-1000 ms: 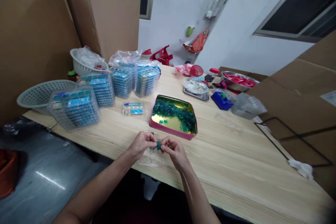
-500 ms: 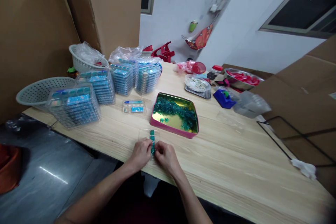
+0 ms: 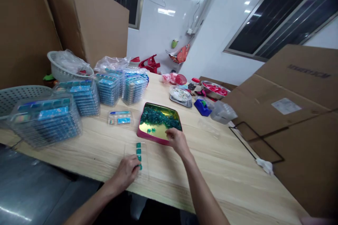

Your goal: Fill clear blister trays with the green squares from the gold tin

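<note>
Left hand point(image 3: 126, 172): fingers pressed together against a column of teal square pieces point(image 3: 138, 151) on a clear plastic tray point(image 3: 131, 147). Right hand point(image 3: 178, 141): fingers together at a pink-rimmed gold tin point(image 3: 145, 137), pinch unclear. All on pale wood surface point(image 3: 224, 179).

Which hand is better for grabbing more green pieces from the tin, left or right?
Probably the right hand. It is at the rim of the pink-rimmed tin, close to the green pieces. The left hand is farther away, down beside the clear tray.
</note>
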`<state>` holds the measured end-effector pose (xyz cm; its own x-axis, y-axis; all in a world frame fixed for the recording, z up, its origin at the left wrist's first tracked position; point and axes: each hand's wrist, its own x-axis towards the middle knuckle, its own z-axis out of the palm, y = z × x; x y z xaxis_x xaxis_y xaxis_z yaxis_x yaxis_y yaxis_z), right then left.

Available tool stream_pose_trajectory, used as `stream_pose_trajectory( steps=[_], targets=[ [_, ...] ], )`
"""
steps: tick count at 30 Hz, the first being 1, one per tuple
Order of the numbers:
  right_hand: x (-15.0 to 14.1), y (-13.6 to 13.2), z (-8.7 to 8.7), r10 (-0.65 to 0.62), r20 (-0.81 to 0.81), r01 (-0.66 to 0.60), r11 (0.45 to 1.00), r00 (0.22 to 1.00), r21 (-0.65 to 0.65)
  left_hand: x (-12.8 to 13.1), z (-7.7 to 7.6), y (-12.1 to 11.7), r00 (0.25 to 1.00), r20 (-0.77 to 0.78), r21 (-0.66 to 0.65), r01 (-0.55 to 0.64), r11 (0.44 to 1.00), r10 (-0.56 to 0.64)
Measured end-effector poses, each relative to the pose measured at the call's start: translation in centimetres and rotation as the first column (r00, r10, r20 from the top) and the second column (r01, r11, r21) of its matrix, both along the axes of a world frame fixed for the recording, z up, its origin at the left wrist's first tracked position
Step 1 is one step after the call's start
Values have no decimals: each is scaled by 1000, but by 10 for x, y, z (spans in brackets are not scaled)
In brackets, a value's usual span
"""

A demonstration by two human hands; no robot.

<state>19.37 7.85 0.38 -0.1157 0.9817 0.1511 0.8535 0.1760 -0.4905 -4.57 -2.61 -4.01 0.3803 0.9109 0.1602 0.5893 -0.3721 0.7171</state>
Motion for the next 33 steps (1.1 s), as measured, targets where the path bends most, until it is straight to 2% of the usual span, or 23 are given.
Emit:
stream_pose_trajectory(
  steps=[2, 6, 10, 12, 13, 15, 16, 17, 18, 20, 23, 25, 27, 30, 33],
  targets=[
    [13, 24, 2, -33, 108, 35, 999, 994, -23, -1, -5, 0, 999, 12, 14, -31, 999, 30],
    [22, 47, -4, -9, 107, 17, 998, 994, -68, -2, -9, -3, 988, 86, 79, -132, 988, 126],
    [17, 35, -1, 26, 3, -26, 997, 1000, -76, -1, 8, -3, 961, 198, 74, -213, 974, 194],
    [6, 17, 4, 99, -233, -134, 981, 967, -140, 2, 22, 1, 921, 303, -12, -252, 968, 244],
    [-1, 6, 7, 129, -406, -220, 958, 905, -186, 5, 29, 4, 885, 381, -83, -254, 964, 266],
    [-18, -18, 11, 116, -720, -409, 879, 684, -247, 11, 41, 11, 776, 560, -258, -170, 951, 290],
    [-28, -29, 12, 81, -814, -480, 839, 576, -256, 14, 45, 15, 707, 642, -337, -86, 937, 296],
    [-36, -40, 12, 48, -862, -523, 811, 505, -262, 16, 48, 18, 638, 708, -397, 5, 918, 303],
    [-44, -49, 11, 18, -889, -539, 800, 458, -261, 17, 50, 20, 578, 754, -439, 88, 894, 313],
    [-55, -61, 5, -31, -917, -523, 814, 399, -255, 18, 51, 22, 498, 795, -495, 206, 844, 345],
    [-63, -68, -7, -89, -934, -467, 847, 346, -254, 12, 48, 20, 464, 795, -561, 313, 766, 392],
    [-65, -71, -13, -120, -938, -452, 851, 325, -266, 7, 45, 17, 473, 780, -592, 345, 729, 410],
    [-67, -75, -18, -145, -930, -446, 845, 338, -294, 5, 41, 14, 492, 753, -619, 302, 725, 437],
    [-74, -87, -23, -146, -898, -446, 828, 415, -340, 3, 34, 6, 539, 700, -637, 178, 750, 468],
    [-79, -102, -31, -86, -843, -421, 837, 531, -350, 4, 25, -3, 637, 639, -608, 75, 790, 432]
  ],
)
